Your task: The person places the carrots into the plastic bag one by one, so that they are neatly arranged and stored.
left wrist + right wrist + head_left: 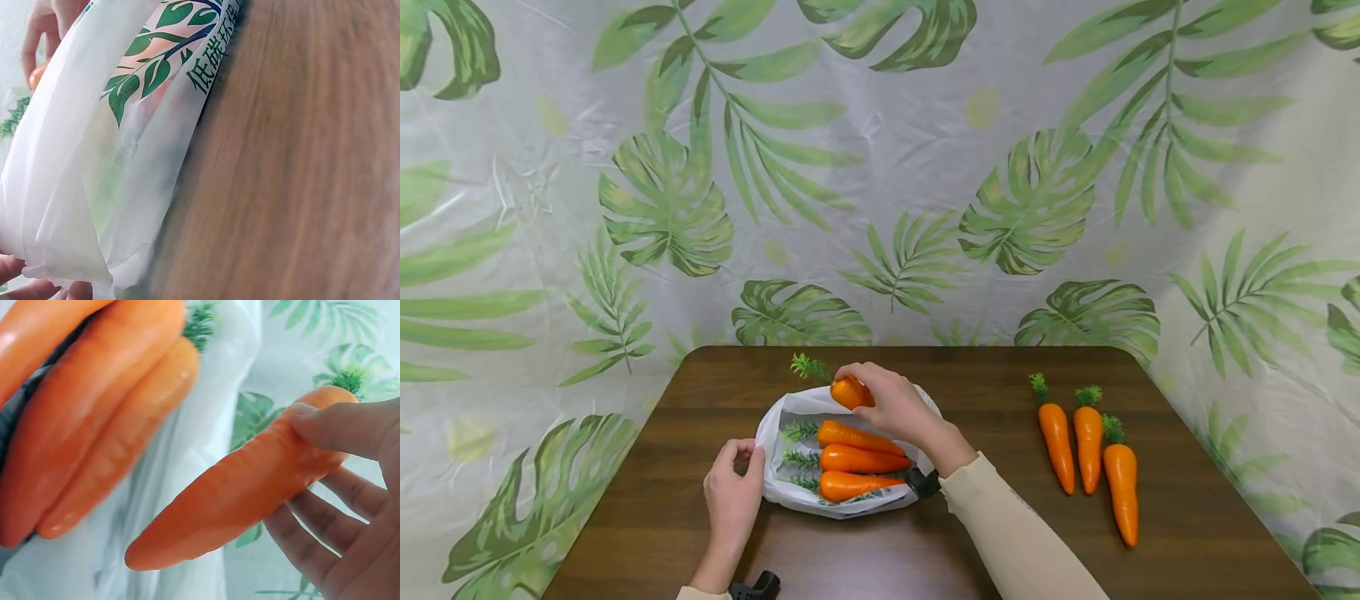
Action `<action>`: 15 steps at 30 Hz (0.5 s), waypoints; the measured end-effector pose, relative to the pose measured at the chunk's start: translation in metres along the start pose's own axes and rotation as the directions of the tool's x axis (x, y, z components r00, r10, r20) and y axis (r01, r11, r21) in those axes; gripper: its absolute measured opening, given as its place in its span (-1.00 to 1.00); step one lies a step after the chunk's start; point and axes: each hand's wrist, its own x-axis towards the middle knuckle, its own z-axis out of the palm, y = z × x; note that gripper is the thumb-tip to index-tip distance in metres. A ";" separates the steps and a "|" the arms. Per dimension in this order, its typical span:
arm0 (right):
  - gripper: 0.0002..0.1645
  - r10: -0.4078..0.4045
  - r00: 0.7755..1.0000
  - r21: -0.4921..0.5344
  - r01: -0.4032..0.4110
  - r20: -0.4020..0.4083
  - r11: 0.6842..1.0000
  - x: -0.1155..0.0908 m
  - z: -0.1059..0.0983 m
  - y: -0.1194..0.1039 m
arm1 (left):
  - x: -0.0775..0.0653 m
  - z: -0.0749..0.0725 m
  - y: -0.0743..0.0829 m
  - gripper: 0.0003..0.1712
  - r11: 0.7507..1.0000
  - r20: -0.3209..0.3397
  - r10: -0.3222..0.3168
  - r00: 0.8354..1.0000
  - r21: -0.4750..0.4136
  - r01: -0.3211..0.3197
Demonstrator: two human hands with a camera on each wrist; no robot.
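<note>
A white plastic bag (775, 487) lies with its mouth spread wide on the table, green leaf print on its side in the left wrist view. Inside it are three orange carrots (861, 459) with green tops, side by side. My left hand (733, 483) pinches the bag's left rim between thumb and fingers. Over the bag's far edge, my right hand (887, 402) grips another carrot (237, 487), thumb on one side near its thick end and fingers on the other. This carrot's tip points down toward the bag in the right wrist view.
Three more carrots (1088, 450) lie on the right side of the brown wooden table (985, 467), green tops pointing away. Behind the table hangs a pale curtain (917, 158) with a green leaf pattern. Each wrist wears a black band.
</note>
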 end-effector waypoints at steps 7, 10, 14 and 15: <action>-0.33 0.007 0.996 -0.071 0.000 0.094 0.997 0.001 0.012 0.011 | 0.000 0.000 0.001 -0.94 1.000 -0.015 0.014 1.000 -0.002 -0.014; -0.34 0.002 0.990 -0.132 0.016 0.139 0.991 0.001 0.015 0.014 | 0.000 0.000 0.001 -0.94 1.000 -0.016 0.014 1.000 -0.001 -0.014; -0.34 -0.006 0.984 -0.202 0.043 0.178 0.978 0.003 0.021 0.017 | 0.000 0.000 0.001 -0.93 1.000 -0.012 0.011 1.000 0.002 -0.011; -0.33 -0.006 0.983 -0.215 0.047 0.184 0.976 0.003 0.023 0.018 | 0.000 0.000 0.001 -0.93 1.000 -0.012 0.010 1.000 0.003 -0.010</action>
